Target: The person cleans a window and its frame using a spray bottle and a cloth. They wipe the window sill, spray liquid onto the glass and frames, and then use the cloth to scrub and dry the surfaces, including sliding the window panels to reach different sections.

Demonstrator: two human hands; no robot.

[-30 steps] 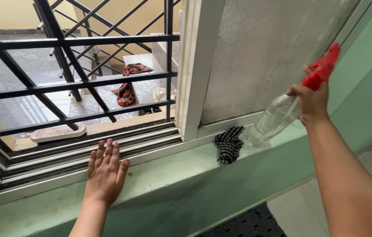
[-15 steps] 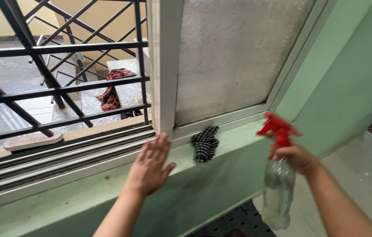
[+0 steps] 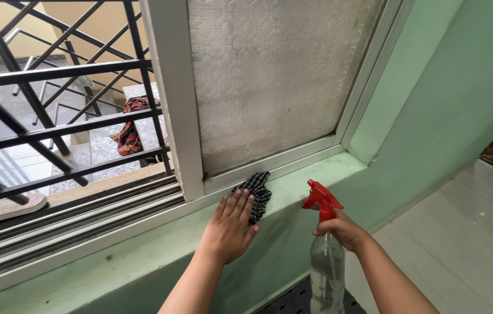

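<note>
My left hand [image 3: 230,225] lies flat with fingers spread on the green sill [image 3: 142,250], fingertips touching the checked cloth [image 3: 256,192] below the frosted pane [image 3: 264,75]. My right hand [image 3: 342,228] is clenched around the clear spray bottle [image 3: 326,261], held upright, red trigger on top.

left hand [image 3: 228,229] – bare, no glove, no ring or watch in view | right hand [image 3: 342,228] – bare, no glove | forearms – both uncovered, no sleeve reaches into view | wrists – no band
</note>
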